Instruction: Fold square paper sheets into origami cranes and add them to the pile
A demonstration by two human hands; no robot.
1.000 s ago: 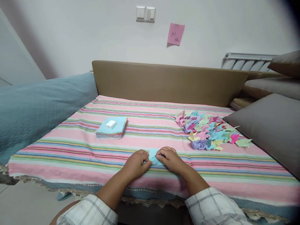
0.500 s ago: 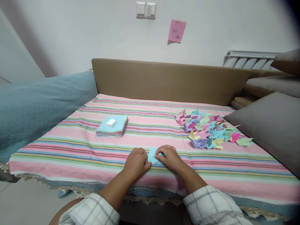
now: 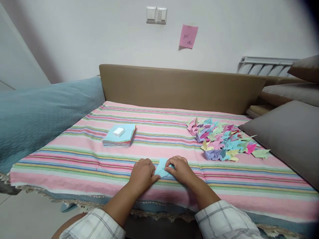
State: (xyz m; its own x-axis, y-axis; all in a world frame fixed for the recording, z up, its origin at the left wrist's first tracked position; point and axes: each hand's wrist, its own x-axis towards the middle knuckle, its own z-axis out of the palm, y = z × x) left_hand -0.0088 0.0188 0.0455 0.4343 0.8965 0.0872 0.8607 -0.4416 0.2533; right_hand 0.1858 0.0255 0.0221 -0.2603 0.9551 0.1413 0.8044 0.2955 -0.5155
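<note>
Pinching in the head view, the right hand (image 3: pixel 181 169) brings its thumb and forefinger nearly tip to tip on the right part of a small folded piece of light-blue paper (image 3: pixel 161 168), the gap between them narrow. I see the left hand (image 3: pixel 143 172) at the paper's left edge, its fingers loosely bent and close together, its thumb reaching along the near edge; I cannot tell whether it grips or only steadies the sheet. The paper lies between the two hands, on a pink striped cloth (image 3: pixel 159 119) near its front edge. Beyond the left hand I find a square stack of coloured paper sheets (image 3: pixel 117 142) bearing a small white box-shaped object (image 3: pixel 119 132); beyond the right, a heap of multicoloured folded paper pieces (image 3: pixel 221 141).
</note>
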